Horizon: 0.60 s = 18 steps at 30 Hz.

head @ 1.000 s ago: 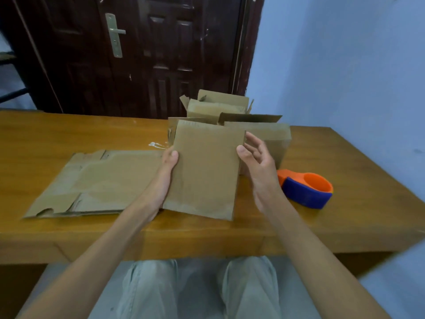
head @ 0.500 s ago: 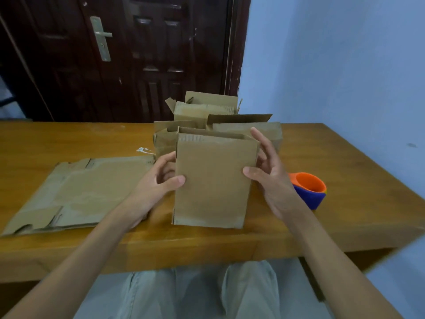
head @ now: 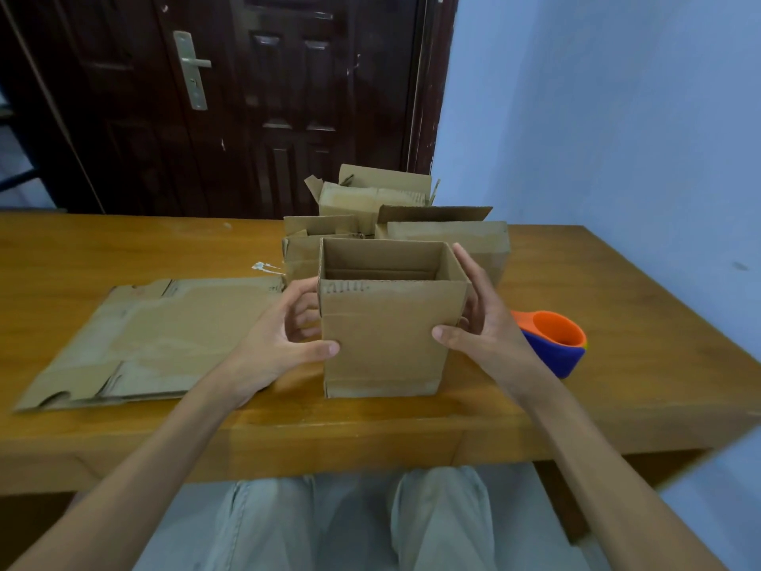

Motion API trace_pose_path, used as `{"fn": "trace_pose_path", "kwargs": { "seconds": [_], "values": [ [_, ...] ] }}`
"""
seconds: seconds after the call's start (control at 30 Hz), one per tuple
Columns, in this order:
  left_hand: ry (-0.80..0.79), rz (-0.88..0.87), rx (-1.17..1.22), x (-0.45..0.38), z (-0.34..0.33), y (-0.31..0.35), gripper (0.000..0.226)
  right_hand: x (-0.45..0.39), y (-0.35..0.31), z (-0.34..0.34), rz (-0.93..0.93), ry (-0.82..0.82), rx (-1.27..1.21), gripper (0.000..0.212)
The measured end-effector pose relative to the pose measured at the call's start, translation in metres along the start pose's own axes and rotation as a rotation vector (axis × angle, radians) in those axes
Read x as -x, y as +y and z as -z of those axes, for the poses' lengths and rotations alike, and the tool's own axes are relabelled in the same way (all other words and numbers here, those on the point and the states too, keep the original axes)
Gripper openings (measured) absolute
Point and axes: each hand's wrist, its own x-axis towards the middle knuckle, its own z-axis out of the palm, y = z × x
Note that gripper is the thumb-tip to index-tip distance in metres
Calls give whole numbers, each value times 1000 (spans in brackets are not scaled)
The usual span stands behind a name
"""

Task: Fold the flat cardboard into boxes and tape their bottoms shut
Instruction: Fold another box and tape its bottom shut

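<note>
While both hands steady it, one cardboard box (head: 385, 335) stands squared up as an open tube near the front edge of the wooden table (head: 609, 323), open end up. Left hand (head: 284, 340): thumb flat on the near face, fingers curled round the left wall. Right hand (head: 482, 323): thumb on the near face, fingers laid fairly straight along the right wall, so a clasp from both sides. No tape visible on this box; the bottom is hidden against the table, so whether its flaps are folded in cannot be told.

Behind it, a cluster of assembled boxes (head: 449, 236), three or so, top flaps loose; their bottoms are not visible either. To the left, flat cardboard (head: 164, 335) lies on the table, unfolded, at least one sheet. Tape dispenser (head: 552, 344), orange and blue, sits just right of the right hand, untouched.

Judgement: task partway through. The current box looks shaped but not yet sealed; likely left are closing and taping its bottom, then the flat stock.
</note>
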Motion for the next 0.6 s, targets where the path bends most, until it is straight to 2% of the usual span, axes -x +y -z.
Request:
{"fn": "trace_pose_path", "kwargs": {
  "seconds": [0.13, 0.23, 0.3, 0.37, 0.43, 0.5, 0.6],
  "values": [
    [33, 18, 59, -1, 0, 3, 95, 1, -2, 1, -6, 36, 5, 91],
    [115, 58, 130, -3, 2, 16, 91, 2, -9, 5, 111, 102, 84, 69],
    [142, 112, 158, -3, 6, 27, 95, 2, -14, 9, 213, 105, 293, 84],
    [125, 186, 191, -3, 11, 37, 98, -1, -14, 10, 331, 74, 683, 105],
    [105, 237, 190, -2, 13, 47, 83, -4, -9, 8, 443, 34, 978, 120],
    [94, 287, 182, -2, 13, 53, 71, -8, -4, 6, 510, -6, 1063, 127],
    [69, 354, 208, -2, 14, 58, 64, -11, -1, 5, 550, -55, 1103, 129]
  ]
}}
